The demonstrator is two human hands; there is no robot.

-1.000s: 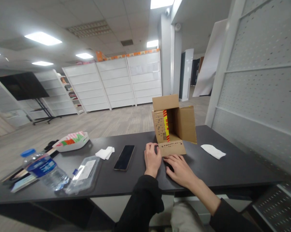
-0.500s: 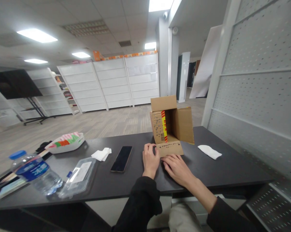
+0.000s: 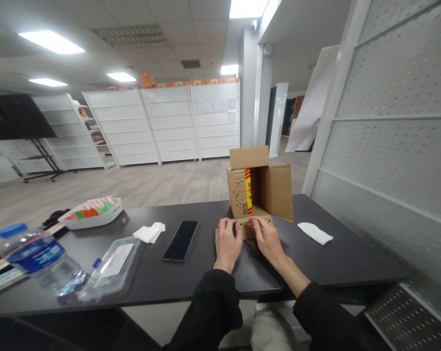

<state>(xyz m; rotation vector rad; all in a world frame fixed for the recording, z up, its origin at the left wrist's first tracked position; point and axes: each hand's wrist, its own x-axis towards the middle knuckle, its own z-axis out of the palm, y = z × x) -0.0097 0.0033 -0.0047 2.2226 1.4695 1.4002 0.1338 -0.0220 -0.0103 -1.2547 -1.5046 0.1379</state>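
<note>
An open cardboard box (image 3: pixel 278 190) stands on the black table with its mouth towards me. Its front flap (image 3: pixel 247 232) hangs forward and carries a row of dark holes or small heads. At the flap's left edge, my left hand (image 3: pixel 228 242) is closed, fingers and thumb gripping the cardboard. My right hand (image 3: pixel 267 239) pinches thumb and fingers together at the flap's upper right part; whatever is between the tips is too small to make out. Below it lies a small pile of thin dark screws or nails (image 3: pixel 253 248), partly covered by the hand.
Left of my hands lie a phone (image 3: pixel 181 241), white tissues (image 3: pixel 149 232), a clear plastic case (image 3: pixel 112 268), a water bottle (image 3: pixel 41 258) and a white basket (image 3: pixel 92 223). A folded white tissue (image 3: pixel 314 233) is at right. A perforated panel (image 3: pixel 389 161) rises beyond the table's right side.
My right hand has risen from the table in front of the flap to the flap itself, now pinching, which uncovers the small dark pile. The left hand stays at the flap's edge.
</note>
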